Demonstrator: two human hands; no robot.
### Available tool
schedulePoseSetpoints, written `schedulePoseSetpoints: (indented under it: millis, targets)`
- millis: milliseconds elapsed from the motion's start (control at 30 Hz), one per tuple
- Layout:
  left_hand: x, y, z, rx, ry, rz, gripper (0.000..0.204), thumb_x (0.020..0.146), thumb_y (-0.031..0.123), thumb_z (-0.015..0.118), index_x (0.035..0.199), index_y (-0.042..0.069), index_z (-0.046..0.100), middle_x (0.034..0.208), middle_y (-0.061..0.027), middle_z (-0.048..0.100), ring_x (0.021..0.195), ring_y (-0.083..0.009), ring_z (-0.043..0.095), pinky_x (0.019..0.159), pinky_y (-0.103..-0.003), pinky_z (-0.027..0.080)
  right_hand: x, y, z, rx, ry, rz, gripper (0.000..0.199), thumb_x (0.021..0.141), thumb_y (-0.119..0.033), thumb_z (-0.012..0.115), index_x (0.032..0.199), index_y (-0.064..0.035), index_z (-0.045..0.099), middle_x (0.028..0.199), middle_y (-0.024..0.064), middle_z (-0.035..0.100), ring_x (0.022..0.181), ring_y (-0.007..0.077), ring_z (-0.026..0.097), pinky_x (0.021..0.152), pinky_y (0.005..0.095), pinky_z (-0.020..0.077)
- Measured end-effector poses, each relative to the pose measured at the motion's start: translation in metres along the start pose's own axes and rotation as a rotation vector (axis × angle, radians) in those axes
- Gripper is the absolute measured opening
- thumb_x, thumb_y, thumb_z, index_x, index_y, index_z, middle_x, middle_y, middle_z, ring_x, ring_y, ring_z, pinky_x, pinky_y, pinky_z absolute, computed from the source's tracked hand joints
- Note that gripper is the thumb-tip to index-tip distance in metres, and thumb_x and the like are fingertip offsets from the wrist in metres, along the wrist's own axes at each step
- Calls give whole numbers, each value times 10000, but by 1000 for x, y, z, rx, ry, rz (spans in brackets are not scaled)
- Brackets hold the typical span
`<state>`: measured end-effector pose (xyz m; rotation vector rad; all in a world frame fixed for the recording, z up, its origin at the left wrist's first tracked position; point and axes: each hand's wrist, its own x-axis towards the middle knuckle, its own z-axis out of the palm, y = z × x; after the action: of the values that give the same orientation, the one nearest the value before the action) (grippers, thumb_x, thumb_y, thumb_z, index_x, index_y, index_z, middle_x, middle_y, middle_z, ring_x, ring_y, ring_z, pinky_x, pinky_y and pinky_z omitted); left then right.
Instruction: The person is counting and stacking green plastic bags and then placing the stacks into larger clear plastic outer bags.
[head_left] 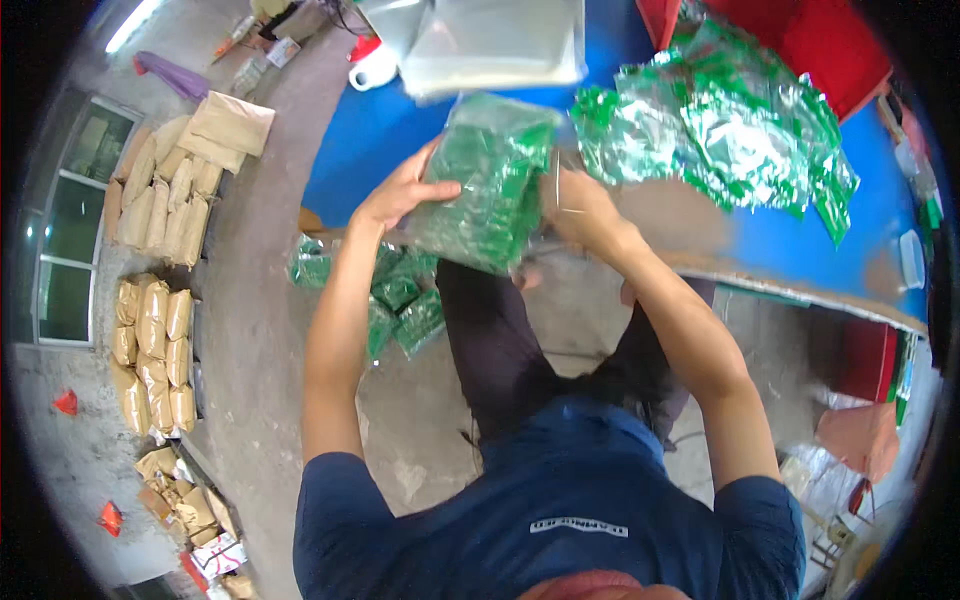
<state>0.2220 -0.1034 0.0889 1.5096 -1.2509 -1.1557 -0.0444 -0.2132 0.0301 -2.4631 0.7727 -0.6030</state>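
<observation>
My left hand point(405, 190) grips a clear plastic bag point(485, 185) with green contents by its left side. The thumb lies across the front, and the other fingers are hidden behind. Just right of the bag is my right hand point(588, 210), fingers curled and slightly blurred. A thin pale loop, like a rubber band point(557, 182), shows at those fingers. The bag is held tilted over the table's near edge, above my lap. To its right, a loose heap of shiny green and clear packets point(715, 125) lies on the blue tabletop point(340, 150).
Clear plastic sheets point(495, 45) lie at the back beside a red and white bottle point(372, 65). A red bin point(810, 55) stands at the far right. Several green packets point(405, 295) lie on the floor below the table. Brown sacks point(155, 325) are stacked along the left.
</observation>
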Motion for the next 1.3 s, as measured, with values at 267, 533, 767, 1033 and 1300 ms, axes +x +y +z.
schedulePoseSetpoints:
  millis: [267, 533, 767, 1033, 1300]
  targets:
    - [3, 1, -27, 34, -72, -13, 1079, 704, 134, 865, 1550, -30, 217, 1549, -139, 348, 1441, -233, 307, 1194, -345, 215, -7, -27, 8, 781, -93, 456, 404, 1030, -319, 478, 945, 52, 613, 805, 266, 673, 643, 367, 676, 574, 442, 525]
    - [17, 3, -33, -33, -105, -95, 974, 783, 155, 810, 1548, -17, 232, 1562, -134, 340, 1459, -237, 293, 1190, -341, 224, 5, -40, 11, 591, 310, 293, 429, 952, -384, 626, 984, 36, 546, 848, 295, 657, 805, 490, 641, 719, 522, 500]
    - [29, 23, -23, -31, -173, -73, 1027, 744, 87, 826, 1564, 8, 213, 1585, -112, 314, 1460, -215, 292, 1186, -334, 235, -24, -65, 8, 545, 194, 258, 398, 902, -366, 703, 900, 10, 574, 752, 232, 654, 738, 439, 655, 692, 505, 505]
    - [51, 44, -13, 580, -37, 182, 837, 871, 332, 745, 1545, 77, 320, 1598, -168, 309, 1492, -271, 259, 1193, -413, 250, -49, -76, 46, 434, -20, -440, 321, 940, -142, 591, 1228, -8, 546, 1156, 208, 552, 1082, 397, 563, 941, 464, 464]
    - [57, 28, 41, 1157, -106, 327, 742, 901, 594, 590, 1494, 173, 442, 1594, -124, 332, 1479, -337, 279, 1210, -506, 173, -49, -84, 74, 700, 46, -361, 303, 973, -95, 565, 1273, -46, 558, 1267, 176, 566, 1194, 356, 539, 1025, 411, 436]
